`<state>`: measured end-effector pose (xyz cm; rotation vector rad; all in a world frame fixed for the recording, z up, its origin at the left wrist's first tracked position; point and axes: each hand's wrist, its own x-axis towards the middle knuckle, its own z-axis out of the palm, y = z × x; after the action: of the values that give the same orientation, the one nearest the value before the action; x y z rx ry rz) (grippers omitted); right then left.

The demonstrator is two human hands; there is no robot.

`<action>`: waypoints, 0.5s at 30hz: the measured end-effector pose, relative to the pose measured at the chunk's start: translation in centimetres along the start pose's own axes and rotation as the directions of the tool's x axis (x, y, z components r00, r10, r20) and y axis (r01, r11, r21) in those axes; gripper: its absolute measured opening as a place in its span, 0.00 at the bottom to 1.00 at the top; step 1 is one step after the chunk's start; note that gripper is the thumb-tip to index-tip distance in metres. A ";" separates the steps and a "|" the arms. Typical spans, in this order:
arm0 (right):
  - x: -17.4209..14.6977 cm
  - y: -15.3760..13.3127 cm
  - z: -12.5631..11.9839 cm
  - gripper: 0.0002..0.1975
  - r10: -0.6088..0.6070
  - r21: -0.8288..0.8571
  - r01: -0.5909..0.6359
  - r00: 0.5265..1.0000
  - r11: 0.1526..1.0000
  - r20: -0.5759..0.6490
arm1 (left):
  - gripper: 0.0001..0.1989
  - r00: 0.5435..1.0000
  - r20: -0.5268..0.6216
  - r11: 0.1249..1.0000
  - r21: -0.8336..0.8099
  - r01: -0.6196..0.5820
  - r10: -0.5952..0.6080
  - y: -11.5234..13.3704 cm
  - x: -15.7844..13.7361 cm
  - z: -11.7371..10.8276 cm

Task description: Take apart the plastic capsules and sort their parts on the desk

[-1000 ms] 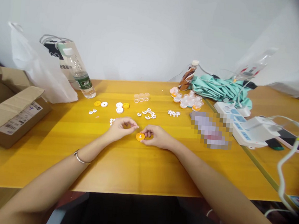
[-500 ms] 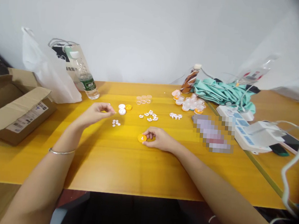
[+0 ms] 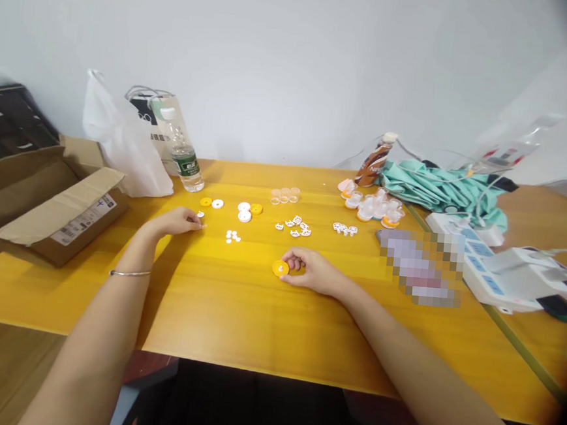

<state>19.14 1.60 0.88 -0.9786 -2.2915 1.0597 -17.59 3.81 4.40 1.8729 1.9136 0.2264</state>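
Observation:
My right hand [image 3: 311, 271] grips a yellow round disc [image 3: 279, 269] with a small pale piece at its centre, low over the table. My left hand [image 3: 177, 222] is at the table on the left, thumb and fingertips pinched together. Whatever is between them is too small to make out. A small white part [image 3: 200, 214] lies right beside those fingertips. Behind it are a yellow disc [image 3: 206, 202] and a white disc [image 3: 218, 203]. Further right sit more white discs [image 3: 244, 216] and another yellow one [image 3: 255, 208]. Several small white rounds [image 3: 232, 236] lie between my hands.
White cut-out pieces [image 3: 296, 226], clear rings [image 3: 285, 195] and clear-topped round assemblies [image 3: 375, 205] lie further back. A water bottle [image 3: 187, 165] and cardboard box [image 3: 68, 208] stand left. On the right are a coffee bottle [image 3: 376, 161], a blurred-out flat item [image 3: 417, 265] and a power strip [image 3: 476, 260].
My left hand has come down and left to the tabletop, uncovering a yellow and a white disc behind it. My right hand keeps its hold on the yellow disc. The view has shifted left.

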 end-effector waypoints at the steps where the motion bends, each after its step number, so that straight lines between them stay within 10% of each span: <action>1: 0.0 0.0 0.0 0.12 0.002 0.004 -0.002 1.000 1.000 0.003 | 0.16 1.000 -0.001 1.000 0.003 -0.003 0.003 0.0 0.1 0.1; 11: 0.0 0.0 0.0 0.12 -0.011 0.070 0.011 1.000 0.997 0.006 | 0.17 0.990 -0.135 0.995 0.095 -0.025 0.038 2.5 -1.9 -0.8; 15: 0.0 -0.2 -0.2 0.12 0.022 0.130 -0.016 0.999 0.991 -0.043 | 0.17 0.849 -0.373 0.920 0.035 -0.389 0.373 7.9 -3.6 1.1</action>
<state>19.24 1.63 1.15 -0.9638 -2.1523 1.1672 -10.09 0.60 7.44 2.2996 1.7118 0.7969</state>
